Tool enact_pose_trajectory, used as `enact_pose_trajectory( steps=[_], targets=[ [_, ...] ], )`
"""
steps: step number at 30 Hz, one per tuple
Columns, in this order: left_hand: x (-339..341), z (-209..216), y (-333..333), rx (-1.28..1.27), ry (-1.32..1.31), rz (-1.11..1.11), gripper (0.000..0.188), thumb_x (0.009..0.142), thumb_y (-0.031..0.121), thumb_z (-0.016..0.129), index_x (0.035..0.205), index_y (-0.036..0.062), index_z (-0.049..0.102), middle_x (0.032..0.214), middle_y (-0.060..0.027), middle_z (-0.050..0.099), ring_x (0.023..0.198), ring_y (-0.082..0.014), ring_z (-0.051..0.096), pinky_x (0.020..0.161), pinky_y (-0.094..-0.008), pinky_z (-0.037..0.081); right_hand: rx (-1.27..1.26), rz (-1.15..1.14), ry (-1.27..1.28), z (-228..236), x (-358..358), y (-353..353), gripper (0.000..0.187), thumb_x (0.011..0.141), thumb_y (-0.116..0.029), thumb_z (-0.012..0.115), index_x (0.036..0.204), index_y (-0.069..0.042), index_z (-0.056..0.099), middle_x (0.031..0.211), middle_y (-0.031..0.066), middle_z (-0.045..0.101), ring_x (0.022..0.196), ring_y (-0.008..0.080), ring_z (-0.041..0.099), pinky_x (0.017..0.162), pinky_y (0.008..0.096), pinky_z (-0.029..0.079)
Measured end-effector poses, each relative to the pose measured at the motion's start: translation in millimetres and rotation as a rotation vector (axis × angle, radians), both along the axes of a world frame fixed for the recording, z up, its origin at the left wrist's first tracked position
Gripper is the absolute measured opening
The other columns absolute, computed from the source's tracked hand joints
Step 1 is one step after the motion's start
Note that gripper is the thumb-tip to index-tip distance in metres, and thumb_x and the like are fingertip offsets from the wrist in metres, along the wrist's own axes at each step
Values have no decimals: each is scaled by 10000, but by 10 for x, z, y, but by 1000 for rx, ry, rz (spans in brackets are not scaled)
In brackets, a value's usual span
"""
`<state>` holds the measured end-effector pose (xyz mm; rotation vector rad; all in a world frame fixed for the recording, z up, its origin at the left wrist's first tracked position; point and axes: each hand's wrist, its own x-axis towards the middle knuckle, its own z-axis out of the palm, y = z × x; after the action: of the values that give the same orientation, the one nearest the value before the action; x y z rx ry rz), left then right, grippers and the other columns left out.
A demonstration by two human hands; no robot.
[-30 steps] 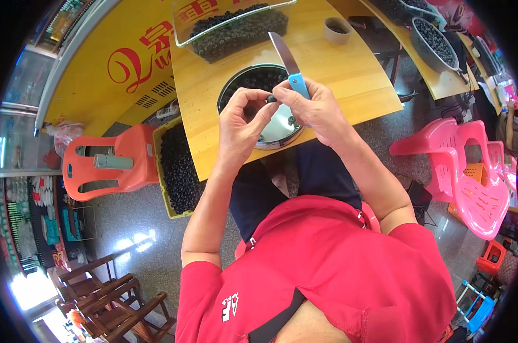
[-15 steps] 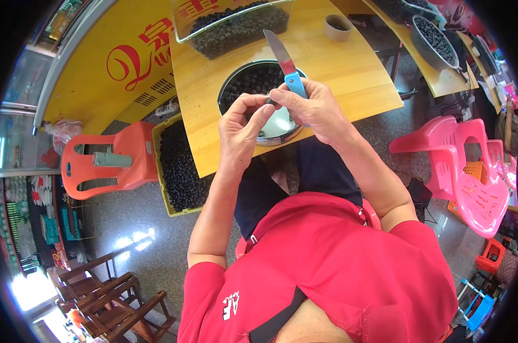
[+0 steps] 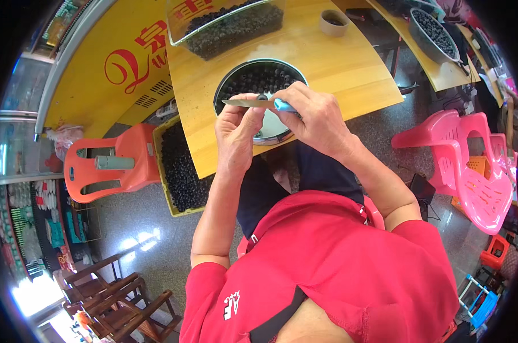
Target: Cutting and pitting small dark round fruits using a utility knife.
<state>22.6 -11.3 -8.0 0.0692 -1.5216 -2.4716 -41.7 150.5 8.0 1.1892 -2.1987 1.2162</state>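
Observation:
My left hand (image 3: 236,130) pinches a small dark round fruit or nut (image 3: 262,97) between thumb and fingers; its exact kind is unclear. In my right hand (image 3: 320,117) is a knife (image 3: 246,103), gripped by its light blue handle. The blade lies level across my left fingertips, its tip to the left, close against the dark piece. Both hands are over a round metal pan (image 3: 277,127) on the near edge of the wooden table. Many dark round pieces (image 3: 264,78) like the held one fill the pan's far part; its near bottom shows bare metal.
A clear box (image 3: 181,40) of dark pieces stands behind the pan, with a beige cup-like container (image 3: 332,26) to its right. Left of the table (image 3: 350,80) are a filled yellow crate (image 3: 191,212) and an orange chair (image 3: 141,154). Pink chairs (image 3: 476,188) stand right.
The knife has swung down from pointing up and away to lying level, tip left, at the piece in my left hand. My right hand has turned over with it.

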Motion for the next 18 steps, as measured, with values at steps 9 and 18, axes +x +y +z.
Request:
enact_pose_trajectory(
  steps=[9, 18],
  targets=[
    [-16, 21, 32, -19, -11, -5, 196, 897, 89, 640, 1066, 4, 586, 795, 11, 548, 669, -61, 434, 592, -194, 346, 2, -16, -5, -24, -16, 19, 199, 774, -81, 686, 959, -53, 616, 782, 101, 581, 673, 304, 601, 554, 375, 471],
    [-2, 18, 3, -81, 38, -2, 158, 893, 109, 657, 1015, 25, 603, 910, 21, 586, 757, -31, 477, 680, -173, 380, 19, -27, -3, -14, -18, 12, 166, 800, -99, 678, 948, -54, 621, 782, 100, 581, 664, 300, 601, 546, 377, 471]
  ],
)
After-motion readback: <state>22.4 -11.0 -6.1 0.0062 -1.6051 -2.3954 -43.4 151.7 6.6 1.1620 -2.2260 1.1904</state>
